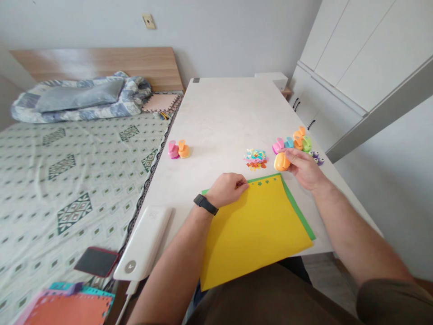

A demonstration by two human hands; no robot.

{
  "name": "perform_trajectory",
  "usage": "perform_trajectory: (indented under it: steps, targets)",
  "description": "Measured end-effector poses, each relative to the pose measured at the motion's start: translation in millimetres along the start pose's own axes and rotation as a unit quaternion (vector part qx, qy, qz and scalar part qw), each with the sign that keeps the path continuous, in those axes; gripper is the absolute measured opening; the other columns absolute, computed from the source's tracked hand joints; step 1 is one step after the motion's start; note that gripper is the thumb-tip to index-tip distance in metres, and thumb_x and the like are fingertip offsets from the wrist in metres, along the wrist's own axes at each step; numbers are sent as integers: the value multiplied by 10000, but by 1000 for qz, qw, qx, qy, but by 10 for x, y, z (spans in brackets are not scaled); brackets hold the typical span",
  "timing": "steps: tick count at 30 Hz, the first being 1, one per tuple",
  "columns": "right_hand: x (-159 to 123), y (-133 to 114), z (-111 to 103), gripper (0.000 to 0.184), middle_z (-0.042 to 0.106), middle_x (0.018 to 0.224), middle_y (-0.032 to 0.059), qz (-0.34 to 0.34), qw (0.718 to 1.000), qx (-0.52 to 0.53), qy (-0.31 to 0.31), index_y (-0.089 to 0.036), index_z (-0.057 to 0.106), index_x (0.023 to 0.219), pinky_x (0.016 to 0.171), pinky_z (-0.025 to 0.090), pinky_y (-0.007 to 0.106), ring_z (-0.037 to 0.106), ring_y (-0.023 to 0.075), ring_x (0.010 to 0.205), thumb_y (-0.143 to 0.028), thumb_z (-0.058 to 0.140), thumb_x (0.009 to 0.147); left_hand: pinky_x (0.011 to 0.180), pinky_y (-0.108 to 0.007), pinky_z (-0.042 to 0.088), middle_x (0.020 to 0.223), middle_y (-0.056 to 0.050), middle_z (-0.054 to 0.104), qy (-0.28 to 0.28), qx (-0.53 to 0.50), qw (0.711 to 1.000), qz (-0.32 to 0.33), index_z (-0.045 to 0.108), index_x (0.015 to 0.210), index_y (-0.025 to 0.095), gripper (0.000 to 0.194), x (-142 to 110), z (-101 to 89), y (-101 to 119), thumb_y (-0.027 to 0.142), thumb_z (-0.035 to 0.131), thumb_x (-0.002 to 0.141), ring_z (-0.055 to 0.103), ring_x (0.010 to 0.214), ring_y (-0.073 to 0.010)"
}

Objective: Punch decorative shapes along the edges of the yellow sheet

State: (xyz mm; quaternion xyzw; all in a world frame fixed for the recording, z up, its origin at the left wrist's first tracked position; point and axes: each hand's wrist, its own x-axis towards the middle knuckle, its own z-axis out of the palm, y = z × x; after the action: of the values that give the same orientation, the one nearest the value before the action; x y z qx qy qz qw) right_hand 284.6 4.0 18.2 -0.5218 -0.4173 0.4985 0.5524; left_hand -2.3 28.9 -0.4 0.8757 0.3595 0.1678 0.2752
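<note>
In my right hand (306,169) is an orange craft punch (281,161), gripped between thumb and fingers above the table, just past the paper's far right corner. A yellow sheet (259,234) lies on a green sheet (301,210), whose edges show at the top and right. Several small flower or star shapes are cut along the yellow sheet's far edge, with green showing through. My left hand (228,189), with a black watch on the wrist, is closed on that far edge; its fingertips are partly hidden. Beyond the paper is a pile of small coloured paper cut-outs (256,159).
More craft punches (297,142) in several colours cluster behind my right hand. A pink punch (173,149) and an orange punch (183,149) stand at the table's left. A long white device (145,241) with a cable lies front left. The bed (101,158) borders the table.
</note>
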Motion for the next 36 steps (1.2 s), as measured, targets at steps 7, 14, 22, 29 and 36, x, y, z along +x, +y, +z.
perform_trajectory:
  steps: [7, 14, 22, 29, 36]
  targets:
    - [-13, 11, -51, 320, 695, 875, 31, 75, 996, -15, -47, -233, 749, 963, 606, 529, 274, 630, 170, 753, -506, 763, 796, 674, -260, 448, 814, -25, 724, -9, 31, 999, 4, 712, 852, 199, 199, 10, 20, -1, 318, 566, 916, 637, 730, -153]
    - [-31, 70, 46, 355, 712, 908, 40, 84, 992, -37, -89, -236, 736, 1033, 581, 487, 272, 633, 176, 755, -525, 727, 827, 687, -271, 451, 860, -34, 742, -21, 59, 998, -4, 725, 873, 212, 191, 10, 22, 23, 330, 577, 905, 653, 771, -171]
    - [77, 128, 258, 300, 704, 888, 31, 70, 994, -5, -81, -222, 717, 839, 667, 499, 284, 620, 173, 784, -513, 769, 790, 681, -271, 447, 857, -34, 742, -22, 68, 997, -3, 732, 881, 216, 205, 13, 31, 21, 349, 576, 903, 655, 772, -175]
    - [128, 154, 413, 309, 689, 844, 17, 46, 993, -16, -104, -213, 703, 835, 695, 499, 276, 621, 163, 778, -516, 754, 806, 676, -271, 445, 856, -33, 745, -19, 59, 998, -8, 728, 876, 217, 206, -3, 16, 38, 346, 568, 898, 657, 761, -172]
    - [112, 56, 179, 311, 720, 943, 36, 40, 997, -9, -66, -237, 746, 947, 691, 524, 281, 652, 176, 822, -511, 761, 800, 695, -278, 467, 869, -44, 746, -10, 70, 997, 1, 728, 868, 210, 201, -15, 37, 48, 338, 576, 897, 661, 773, -182]
